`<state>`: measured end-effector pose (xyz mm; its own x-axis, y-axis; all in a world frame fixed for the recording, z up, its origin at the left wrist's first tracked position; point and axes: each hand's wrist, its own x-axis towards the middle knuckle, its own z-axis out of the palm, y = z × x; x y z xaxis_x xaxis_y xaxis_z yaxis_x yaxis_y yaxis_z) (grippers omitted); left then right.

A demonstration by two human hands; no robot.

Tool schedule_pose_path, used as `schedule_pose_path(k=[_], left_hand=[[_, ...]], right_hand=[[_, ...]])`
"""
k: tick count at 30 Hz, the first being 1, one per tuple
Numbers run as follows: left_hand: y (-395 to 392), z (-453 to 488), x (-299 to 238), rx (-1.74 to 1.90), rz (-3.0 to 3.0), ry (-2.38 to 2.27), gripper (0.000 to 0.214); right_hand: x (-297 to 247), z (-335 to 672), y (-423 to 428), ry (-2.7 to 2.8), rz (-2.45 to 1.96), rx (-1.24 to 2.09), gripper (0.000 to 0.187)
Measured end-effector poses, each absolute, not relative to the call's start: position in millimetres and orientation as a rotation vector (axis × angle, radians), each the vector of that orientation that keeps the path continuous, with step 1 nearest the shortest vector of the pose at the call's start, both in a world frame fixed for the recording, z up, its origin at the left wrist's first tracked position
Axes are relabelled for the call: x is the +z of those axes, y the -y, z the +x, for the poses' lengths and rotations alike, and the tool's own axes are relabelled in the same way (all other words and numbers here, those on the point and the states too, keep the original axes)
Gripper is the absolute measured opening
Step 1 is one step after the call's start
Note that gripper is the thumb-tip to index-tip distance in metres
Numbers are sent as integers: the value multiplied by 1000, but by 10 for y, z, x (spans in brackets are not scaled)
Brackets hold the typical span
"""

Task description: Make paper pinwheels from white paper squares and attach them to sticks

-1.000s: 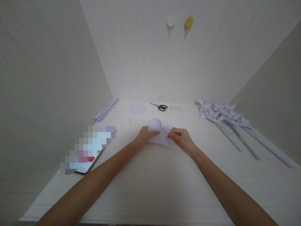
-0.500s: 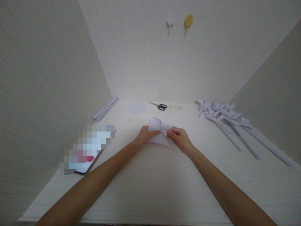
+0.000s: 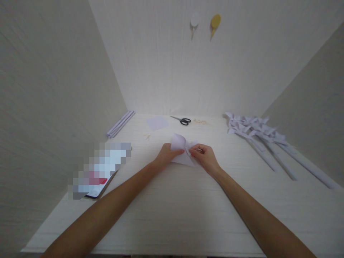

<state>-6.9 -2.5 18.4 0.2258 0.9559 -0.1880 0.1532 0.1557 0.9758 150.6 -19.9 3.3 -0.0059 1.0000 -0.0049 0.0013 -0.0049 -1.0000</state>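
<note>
A white sheet of paper (image 3: 182, 160), cut and curled into a pinwheel-like shape, is held above the middle of the table. My left hand (image 3: 167, 155) grips its left side, the thumb pressing on a rounded flap near the centre. Closed in a pinch, my right hand (image 3: 203, 154) has its fingertips at the right of the paper's centre, where a corner stands up. Whether a small piece is also between those fingers cannot be made out.
Black-handled scissors (image 3: 184, 121), a square sheet (image 3: 157, 123) and small pale sticks (image 3: 200, 122) lie near the back wall. Rolled paper tubes (image 3: 120, 124) and a phone (image 3: 104, 172) are at left. Several paper pinwheels on sticks (image 3: 249, 129) lie at right. Two hooks (image 3: 215, 21) hang above.
My right hand's fingertips have moved slightly left, closer to the paper's centre. My left hand keeps its hold, with a small shift to the right.
</note>
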Motion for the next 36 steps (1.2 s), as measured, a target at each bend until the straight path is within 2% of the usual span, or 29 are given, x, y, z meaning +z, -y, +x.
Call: schedule_pose_path(k=[7, 36], left_hand=[[8, -68, 153, 835, 1294, -1222, 27], [-2, -72, 133, 788, 1443, -1220, 27]], right_hand=[[40, 1502, 205, 1192, -1160, 1245, 20], [44, 1489, 187, 1439, -1352, 940, 25]])
